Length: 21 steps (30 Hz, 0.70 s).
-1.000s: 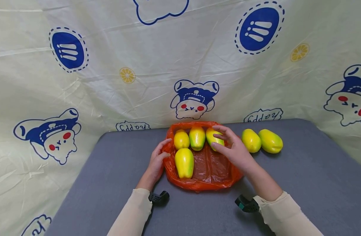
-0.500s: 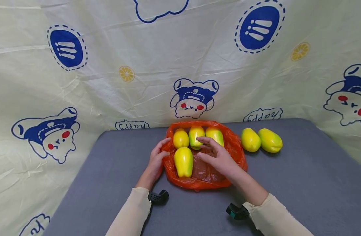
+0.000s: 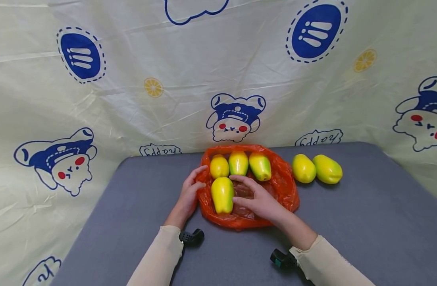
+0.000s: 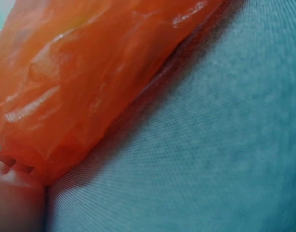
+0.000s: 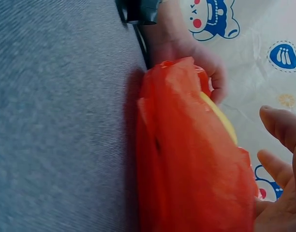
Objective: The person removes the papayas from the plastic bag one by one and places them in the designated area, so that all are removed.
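A red plastic bag (image 3: 287, 194) lies wide open on the grey table, its rim rolled into a ring. Inside, a back row holds a left papaya (image 3: 219, 167), a middle papaya (image 3: 238, 163) and a right papaya (image 3: 260, 167), all yellow-green. Ahead of them lies a front papaya (image 3: 222, 195). My left hand (image 3: 187, 194) grips the bag's left rim between thumb and fingers. My right hand (image 3: 259, 200) is over the bag's opening, thumb and fingers spread, fingertips right at the front papaya's right side. In the right wrist view the bag's wall hides most of the fruit.
Two more papayas lie on the grey table (image 3: 368, 214) right of the bag: a nearer-bag papaya (image 3: 304, 169) and an outer papaya (image 3: 327, 169). Behind the table hangs a pale printed cloth (image 3: 189, 119). A black wrist camera (image 3: 283, 259) sits at my right cuff.
My right hand has left the back-right papaya and moved left and toward me, up to the front papaya. My left hand has stayed at the bag's left rim.
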Tool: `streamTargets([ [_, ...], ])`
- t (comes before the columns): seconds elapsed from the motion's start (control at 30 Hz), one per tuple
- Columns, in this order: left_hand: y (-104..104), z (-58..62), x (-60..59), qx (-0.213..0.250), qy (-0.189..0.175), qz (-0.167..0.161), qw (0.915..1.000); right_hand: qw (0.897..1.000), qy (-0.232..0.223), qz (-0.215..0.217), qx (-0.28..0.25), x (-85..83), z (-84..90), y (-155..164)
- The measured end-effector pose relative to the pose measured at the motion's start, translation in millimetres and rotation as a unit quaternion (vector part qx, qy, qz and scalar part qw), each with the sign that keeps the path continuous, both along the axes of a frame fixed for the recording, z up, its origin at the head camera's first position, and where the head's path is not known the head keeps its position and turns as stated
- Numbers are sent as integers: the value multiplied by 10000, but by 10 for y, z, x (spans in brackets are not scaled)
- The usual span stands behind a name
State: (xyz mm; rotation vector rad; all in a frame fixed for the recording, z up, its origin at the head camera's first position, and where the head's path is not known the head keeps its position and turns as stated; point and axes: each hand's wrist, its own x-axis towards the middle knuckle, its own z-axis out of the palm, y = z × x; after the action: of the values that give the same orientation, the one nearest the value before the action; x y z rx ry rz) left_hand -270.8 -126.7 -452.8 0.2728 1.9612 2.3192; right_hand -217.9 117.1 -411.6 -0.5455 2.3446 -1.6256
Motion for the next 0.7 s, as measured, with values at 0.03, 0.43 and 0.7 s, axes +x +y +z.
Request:
streamTargets([
  [0.03,2,1,0,7,-12,-1,10000,10000,22,42,29,-2,-16,-1],
  [0.43,0,-4,-9,-18,-25,-4,10000,9985,344,319,294,-71,-150,-105],
  [0.7,-9,-12,-8,9,-2,-26,10000,9962,467,347,652,-60,-170,-141],
])
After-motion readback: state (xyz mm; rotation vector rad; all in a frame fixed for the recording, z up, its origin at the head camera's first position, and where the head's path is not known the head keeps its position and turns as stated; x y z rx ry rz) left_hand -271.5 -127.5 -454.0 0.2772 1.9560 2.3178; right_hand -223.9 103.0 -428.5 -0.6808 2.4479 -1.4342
